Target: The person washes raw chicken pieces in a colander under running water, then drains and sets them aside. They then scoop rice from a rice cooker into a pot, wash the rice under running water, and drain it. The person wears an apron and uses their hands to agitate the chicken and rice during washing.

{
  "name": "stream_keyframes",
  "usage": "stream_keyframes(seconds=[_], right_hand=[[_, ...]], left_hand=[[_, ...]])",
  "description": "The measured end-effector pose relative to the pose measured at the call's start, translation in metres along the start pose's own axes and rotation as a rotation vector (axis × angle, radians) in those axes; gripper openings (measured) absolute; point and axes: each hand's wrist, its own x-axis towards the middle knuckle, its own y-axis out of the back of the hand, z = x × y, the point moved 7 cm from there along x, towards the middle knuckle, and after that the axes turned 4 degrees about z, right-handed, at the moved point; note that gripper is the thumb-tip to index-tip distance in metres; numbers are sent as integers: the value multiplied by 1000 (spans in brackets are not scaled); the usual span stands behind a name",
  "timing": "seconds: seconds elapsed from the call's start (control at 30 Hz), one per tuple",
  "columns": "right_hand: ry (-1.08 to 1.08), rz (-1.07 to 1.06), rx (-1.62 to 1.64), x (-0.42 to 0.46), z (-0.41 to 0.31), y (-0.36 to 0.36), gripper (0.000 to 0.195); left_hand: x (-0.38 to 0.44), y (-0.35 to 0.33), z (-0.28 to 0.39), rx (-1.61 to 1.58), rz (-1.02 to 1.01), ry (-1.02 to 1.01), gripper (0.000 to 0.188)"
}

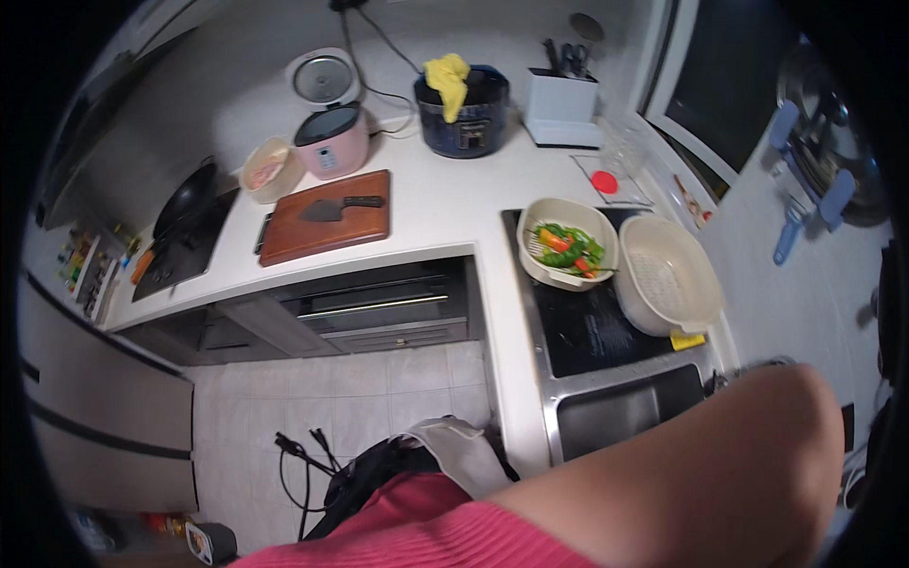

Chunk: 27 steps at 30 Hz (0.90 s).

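Neither of my hands is in view; only a bare bent arm [660, 476] crosses the lower right, past the steel sink [625, 412]. Beyond the sink, green and red peppers [568, 248] lie in a cream colander [557, 280]. Right of it stands a larger cream basin [703, 277] with a perforated base. A cleaver [327, 210] with a dark handle rests on a brown wooden cutting board [319, 241] on the left counter. Behind the board, a cream bowl [284, 186] holds pale pink food, perhaps raw meat.
A pink rice cooker [332, 153] has its lid up. Yellow cloth [447, 78] hangs over a dark blue cooker [433, 131] by a white knife holder [561, 103]. A black wok [186, 199] sits at the far left. Black cables [305, 454] hang beside me above the tiled floor [245, 412].
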Motion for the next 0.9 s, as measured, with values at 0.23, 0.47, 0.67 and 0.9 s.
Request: stream_keyframes(seconds=[0.23, 0.47, 0.67, 0.9], right_hand=[[1, -31, 34, 0, -6, -6, 26], [-15, -40, 94, 5, -1, -8, 25], [50, -10, 61, -11, -13, -45, 22], [-1, 58, 76, -29, -17, -39, 34]], left_hand=[[12, -3, -5, -48, -128, 81, 34], [45, -6, -10, -36, -341, 271, 31], [50, 16, -5, 14, -427, 520, 29], [3, 39, -106, 56, -356, 766, 34]])
